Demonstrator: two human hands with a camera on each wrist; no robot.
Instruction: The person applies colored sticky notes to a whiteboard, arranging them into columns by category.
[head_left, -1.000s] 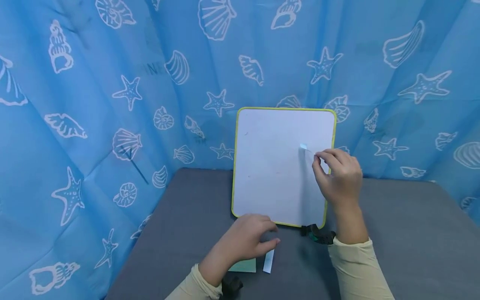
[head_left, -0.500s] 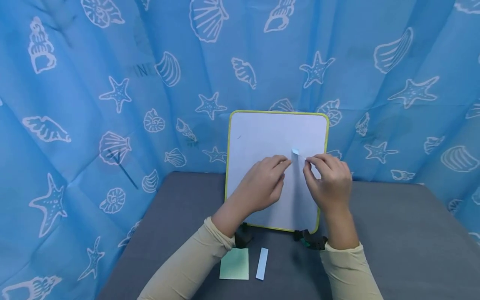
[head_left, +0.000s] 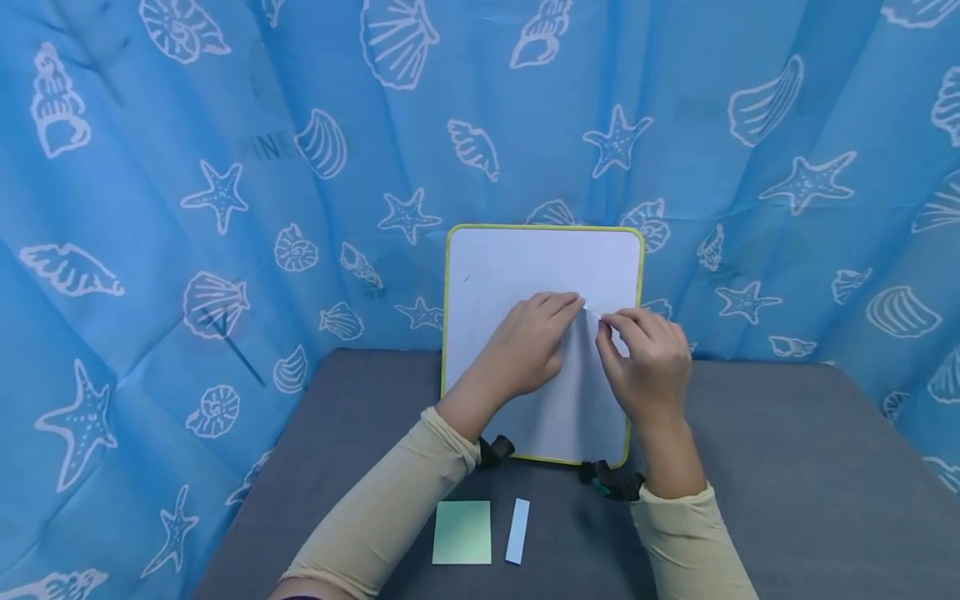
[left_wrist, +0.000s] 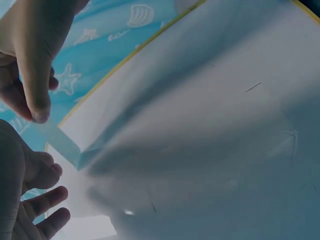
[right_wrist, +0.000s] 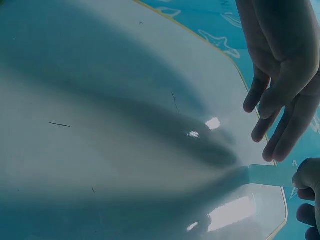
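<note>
A pale blue paper strip (right_wrist: 270, 175) stands out from the whiteboard (head_left: 525, 258), one end against the board and the other pinched between thumb and finger of my right hand (head_left: 651, 362). Seen from the left wrist, the strip (left_wrist: 64, 146) bends where it meets the white surface. My left hand (head_left: 522, 346) is in front of the board beside that end, its fingers extended and gripping nothing. In the head view its fingertips hide part of the strip; whether they touch it I cannot tell.
A green square sheet (head_left: 462, 533) and another pale blue strip (head_left: 517, 532) lie on the grey tabletop (head_left: 772, 467) in front of the board. Behind hangs a blue curtain (head_left: 525, 100) with white shells and starfish. The board leans upright near it.
My left hand has risen from over the green sheet to the whiteboard, closing in beside the strip. My right hand keeps its pinch on the strip. The view has shifted a little.
</note>
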